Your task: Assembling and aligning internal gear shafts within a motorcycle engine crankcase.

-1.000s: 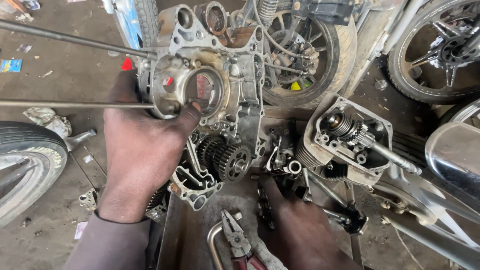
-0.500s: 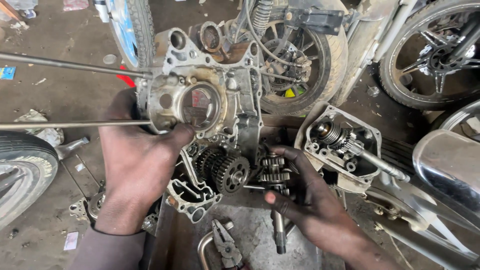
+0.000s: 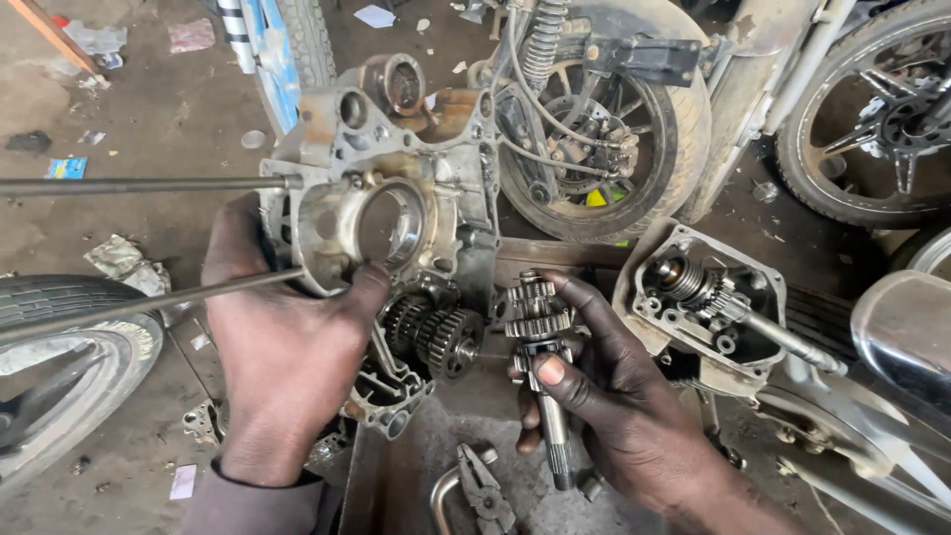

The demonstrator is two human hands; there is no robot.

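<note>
An oily grey engine crankcase half [image 3: 396, 188] stands upright in the middle. My left hand [image 3: 282, 347] grips its lower left edge, thumb on the rim of the round opening. A cluster of black gears [image 3: 436, 337] sits in the case just below that opening. My right hand [image 3: 614, 406] holds a gear shaft [image 3: 540, 327] upright right beside those gears, its stacked gears on top and the splined end pointing down.
Another case half with a gear and shaft [image 3: 703, 297] lies to the right. Pliers [image 3: 485, 490] rest on the metal tray below. Two long rods [image 3: 129, 183] stick out left. Motorcycle wheels [image 3: 614, 129] stand behind, a tyre [image 3: 59, 367] at left, a chrome part [image 3: 906, 337] at right.
My right hand has come up from the tray with the gear shaft and brought it beside the gears in the case. My left hand stays on the crankcase.
</note>
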